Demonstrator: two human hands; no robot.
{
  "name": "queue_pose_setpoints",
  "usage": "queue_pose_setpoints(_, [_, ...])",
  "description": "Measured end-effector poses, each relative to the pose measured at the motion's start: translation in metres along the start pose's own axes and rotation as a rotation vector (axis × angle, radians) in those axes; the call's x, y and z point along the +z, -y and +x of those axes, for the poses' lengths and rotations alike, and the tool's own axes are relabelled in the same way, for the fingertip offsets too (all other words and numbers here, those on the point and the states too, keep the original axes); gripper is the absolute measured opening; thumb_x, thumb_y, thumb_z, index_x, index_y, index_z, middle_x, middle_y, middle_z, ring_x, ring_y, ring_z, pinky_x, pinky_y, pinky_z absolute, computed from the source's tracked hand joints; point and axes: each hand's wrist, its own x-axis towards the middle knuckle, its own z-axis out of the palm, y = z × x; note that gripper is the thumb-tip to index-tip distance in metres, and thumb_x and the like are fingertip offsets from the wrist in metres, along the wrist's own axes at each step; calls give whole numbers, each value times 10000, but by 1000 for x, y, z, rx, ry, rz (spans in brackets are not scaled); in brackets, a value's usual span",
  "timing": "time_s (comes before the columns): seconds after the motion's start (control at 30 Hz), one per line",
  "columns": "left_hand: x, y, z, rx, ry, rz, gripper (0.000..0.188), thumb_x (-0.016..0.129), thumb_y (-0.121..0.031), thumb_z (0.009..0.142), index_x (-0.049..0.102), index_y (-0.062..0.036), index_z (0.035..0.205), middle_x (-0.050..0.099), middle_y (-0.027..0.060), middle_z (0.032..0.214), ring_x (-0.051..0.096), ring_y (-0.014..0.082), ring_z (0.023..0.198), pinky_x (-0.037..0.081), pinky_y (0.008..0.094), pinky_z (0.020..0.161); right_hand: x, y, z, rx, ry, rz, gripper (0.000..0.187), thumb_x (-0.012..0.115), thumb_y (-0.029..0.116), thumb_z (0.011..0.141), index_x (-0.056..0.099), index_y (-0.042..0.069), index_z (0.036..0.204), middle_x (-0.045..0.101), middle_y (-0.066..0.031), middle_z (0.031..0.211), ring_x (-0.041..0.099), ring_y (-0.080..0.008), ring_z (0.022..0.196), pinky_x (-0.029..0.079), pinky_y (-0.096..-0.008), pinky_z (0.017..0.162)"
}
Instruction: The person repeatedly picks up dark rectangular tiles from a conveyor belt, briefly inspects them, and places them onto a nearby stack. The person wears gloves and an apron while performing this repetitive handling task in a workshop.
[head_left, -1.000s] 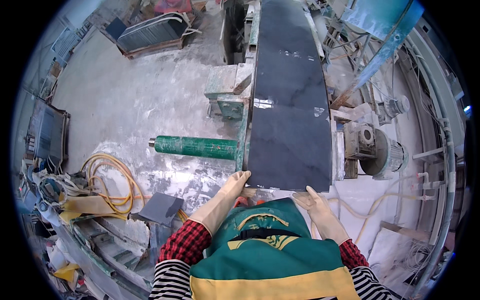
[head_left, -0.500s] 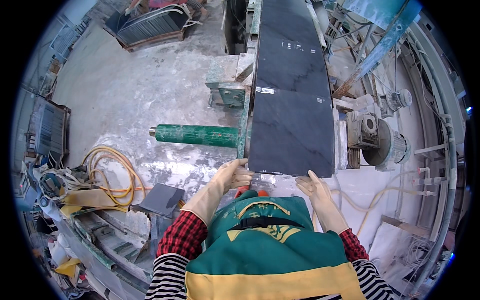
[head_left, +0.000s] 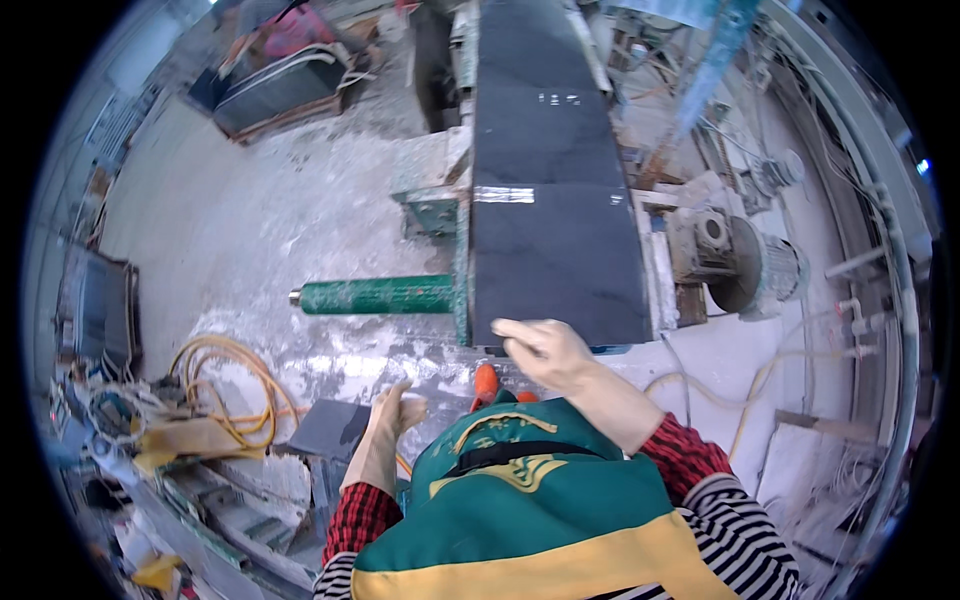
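Note:
Two dark grey stone slabs lie end to end on a conveyor before me, the near slab [head_left: 555,265] and the far slab [head_left: 540,110]. My right hand [head_left: 550,352], in a cream rubber glove, is over the near slab's front edge, close to its left corner. Its fingers are bent in with the thumb close to them; anything inside is hidden. Lower and to the left, my left hand [head_left: 397,410], gloved the same way, hangs apart from the slab. Its fingers look loosely apart and nothing shows in them, though they are slightly blurred.
A green roller [head_left: 375,294] juts left from the conveyor frame. To the right stands a motor with a gearbox [head_left: 715,240]. A coiled yellow hose [head_left: 235,390] and a small dark slab piece [head_left: 330,428] are at the left. Stacked slabs [head_left: 280,90] stand at the far left.
My left hand has left the slab's left corner and dropped down and left. My right hand has moved left along the front edge. The slabs appear shifted left in view.

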Motion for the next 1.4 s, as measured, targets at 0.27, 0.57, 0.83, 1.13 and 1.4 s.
queue_pose_setpoints(0.27, [-48, 70, -24, -44, -203, -26, 343, 545, -298, 907, 549, -33, 1125, 695, 169, 904, 660, 235, 614, 572, 346, 531, 13, -25, 36, -455, -176, -544, 282, 609, 139, 727, 535, 67, 990, 536, -57, 1021, 515, -217, 953, 418, -331, 884])
queue_pose_setpoints(0.57, [-92, 123, 1, -53, -38, -291, 304, 552, -341, 932, 522, -70, 1067, 680, 149, 879, 655, 200, 635, 541, 284, 483, -11, -33, 22, -529, -135, -560, 252, 592, 140, 740, 530, 79, 976, 548, -57, 1013, 527, -215, 917, 430, -332, 843])
queue_pose_setpoints(0.83, [-33, 45, -26, 99, -238, 14, 425, 542, -327, 939, 473, -38, 1243, 671, 189, 975, 673, 231, 724, 580, 323, 573, -59, -38, -13, -383, -46, -677, 232, 544, 104, 764, 547, 87, 995, 575, -49, 1041, 552, -214, 965, 440, -331, 870])
queue_pose_setpoints(1.13, [-15, 61, 6, 90, -84, 56, 471, 562, -363, 935, 441, -97, 1303, 681, 181, 961, 684, 233, 727, 599, 356, 609, -115, -55, -70, -161, -159, -783, 147, 556, 129, 795, 548, 119, 941, 514, -40, 917, 525, -232, 892, 436, -343, 806])
queue_pose_setpoints(1.4, [-25, 87, -6, 99, -134, 17, 435, 553, -357, 936, 460, -79, 1258, 683, 181, 967, 684, 240, 745, 579, 340, 587, -97, -41, -78, -126, -324, -752, 278, 561, 89, 758, 549, 44, 1032, 571, -121, 1113, 522, -308, 1068, 424, -407, 943])
